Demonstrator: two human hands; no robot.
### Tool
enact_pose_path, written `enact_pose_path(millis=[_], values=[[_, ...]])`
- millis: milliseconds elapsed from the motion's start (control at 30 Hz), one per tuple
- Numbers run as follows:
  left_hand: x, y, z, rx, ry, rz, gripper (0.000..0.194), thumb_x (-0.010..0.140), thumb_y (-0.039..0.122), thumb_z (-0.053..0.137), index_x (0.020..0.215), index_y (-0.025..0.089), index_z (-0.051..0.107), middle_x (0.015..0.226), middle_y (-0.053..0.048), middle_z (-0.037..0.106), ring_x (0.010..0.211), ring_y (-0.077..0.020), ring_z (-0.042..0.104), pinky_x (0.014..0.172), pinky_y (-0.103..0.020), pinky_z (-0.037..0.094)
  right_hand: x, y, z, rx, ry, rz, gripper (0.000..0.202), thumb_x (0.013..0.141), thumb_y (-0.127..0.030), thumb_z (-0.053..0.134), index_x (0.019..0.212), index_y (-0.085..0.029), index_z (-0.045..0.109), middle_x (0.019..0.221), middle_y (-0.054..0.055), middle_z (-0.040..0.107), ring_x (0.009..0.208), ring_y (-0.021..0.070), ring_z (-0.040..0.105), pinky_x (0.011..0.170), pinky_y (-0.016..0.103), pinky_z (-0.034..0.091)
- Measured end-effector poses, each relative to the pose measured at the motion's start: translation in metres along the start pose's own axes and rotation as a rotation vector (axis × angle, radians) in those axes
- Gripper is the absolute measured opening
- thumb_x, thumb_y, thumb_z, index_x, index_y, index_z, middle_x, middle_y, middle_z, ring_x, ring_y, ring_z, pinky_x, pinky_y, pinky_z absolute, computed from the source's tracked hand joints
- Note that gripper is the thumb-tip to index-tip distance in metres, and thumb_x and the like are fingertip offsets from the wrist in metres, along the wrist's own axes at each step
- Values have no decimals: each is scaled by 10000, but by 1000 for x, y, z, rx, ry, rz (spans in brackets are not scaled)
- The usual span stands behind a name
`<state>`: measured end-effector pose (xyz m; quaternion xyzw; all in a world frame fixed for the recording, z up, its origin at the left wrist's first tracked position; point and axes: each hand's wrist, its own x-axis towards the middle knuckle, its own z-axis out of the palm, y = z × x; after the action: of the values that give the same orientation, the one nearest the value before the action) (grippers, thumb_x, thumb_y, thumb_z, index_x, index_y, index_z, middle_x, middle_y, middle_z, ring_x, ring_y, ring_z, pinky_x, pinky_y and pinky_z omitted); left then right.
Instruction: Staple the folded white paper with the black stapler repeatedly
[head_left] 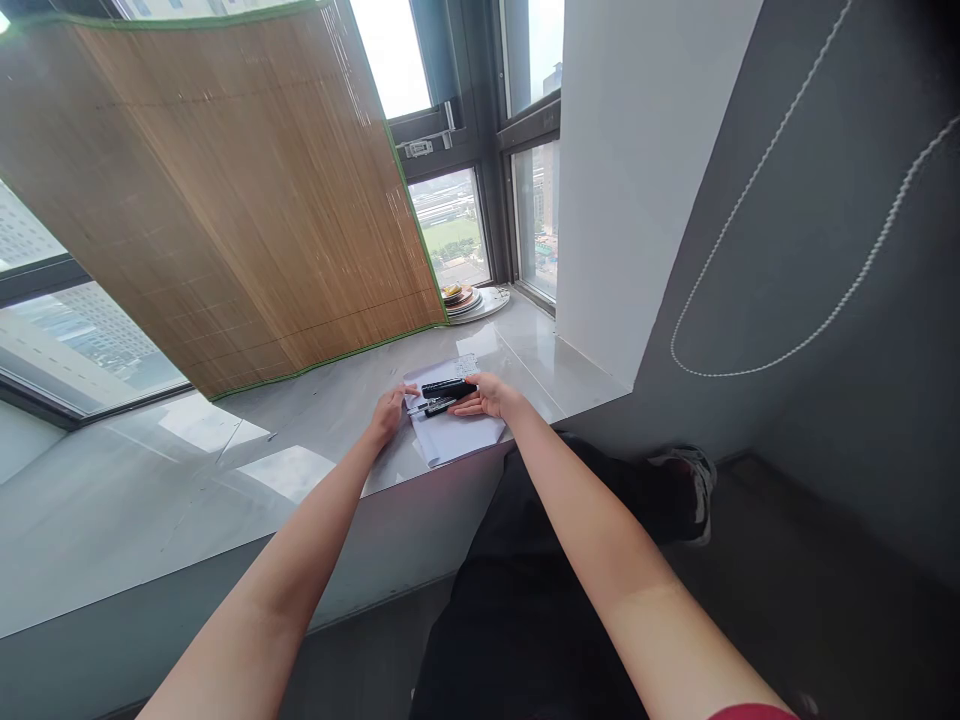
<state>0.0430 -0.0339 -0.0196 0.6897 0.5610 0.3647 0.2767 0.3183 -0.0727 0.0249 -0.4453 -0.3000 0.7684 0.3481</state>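
Note:
A black stapler (448, 388) is in my right hand (489, 396), its jaws apart and pointing left. My thumb lies on its rear end, with the fingers under and beside it. Beneath the stapler, white sheets of paper (457, 440) lie on the grey sill, with some dark print or marks near the far edge. My left hand (388, 412) rests at the left edge of the paper, fingers stretched toward the stapler's front end. Whether those fingertips touch the stapler I cannot tell.
Behind the paper, a bamboo blind (225, 190) with green edging hangs down to the sill (352, 390). Stacked plates (480, 305) stand in the window corner. A white beaded cord (720, 374) loops at the right. My legs and shoe (697, 490) are below the sill's edge.

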Motion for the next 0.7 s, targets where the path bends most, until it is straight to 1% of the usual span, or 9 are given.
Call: enact_pose_path(millis=[100,200,267,333,400,467,567,633,700], values=[[-1,2,1,-47,10,-5,542,1070,510,400,890,209,814,1352,-155,780,1457,-324,598,1321,-490,330,1,4,2,11,11,-49,347,1166,-421,425,1270,-108,532,949,194,739,793,272,799,635,347,695],[-5,6,1,-164,62,-18,501,1073,488,444,864,210,804,1312,-157,791,1440,-331,603,1320,-504,320,2,6,3,46,21,-107,229,1150,-416,517,1164,-189,535,904,83,694,778,226,769,690,365,709],[-9,10,1,-317,165,-27,441,1068,462,509,837,216,794,1282,-153,796,1404,-326,623,1305,-490,340,3,8,3,42,19,-138,162,1143,-368,540,1081,-219,532,862,29,651,748,195,734,692,376,713],[-16,16,1,-484,295,-57,378,1061,402,562,808,218,775,1235,-145,801,1367,-305,642,1270,-454,384,3,9,5,53,18,-149,120,1129,-268,543,1019,-223,525,851,18,631,745,183,710,666,369,710],[-22,23,3,-652,412,-127,358,1075,354,552,820,213,759,1206,-137,798,1344,-276,657,1231,-424,428,4,10,7,81,25,-148,120,1102,-171,528,996,-224,518,865,21,626,768,180,701,657,355,707],[-27,33,8,-862,489,-208,372,1109,344,499,886,200,760,1228,-140,785,1338,-256,665,1218,-422,450,4,11,10,125,45,-161,130,1079,-129,526,995,-228,513,884,22,624,790,177,698,668,353,708],[-32,50,17,-1180,508,-256,417,1148,368,405,1033,178,759,1284,-158,765,1341,-243,675,1211,-423,480,3,12,16,192,44,-265,130,1047,-127,546,997,-238,500,920,16,631,816,169,702,718,356,707],[-33,60,21,-1356,469,-272,464,1159,401,350,1125,160,745,1297,-181,756,1317,-248,696,1163,-408,532,2,13,20,202,-10,-399,131,1008,-165,603,1002,-249,504,950,-2,630,834,159,699,752,345,696],[-32,67,22,-1490,427,-314,528,1167,422,284,1198,133,725,1280,-209,756,1252,-261,733,1076,-400,594,0,16,26,157,-73,-543,171,948,-235,685,1011,-263,528,965,-25,610,854,147,677,769,320,677]])
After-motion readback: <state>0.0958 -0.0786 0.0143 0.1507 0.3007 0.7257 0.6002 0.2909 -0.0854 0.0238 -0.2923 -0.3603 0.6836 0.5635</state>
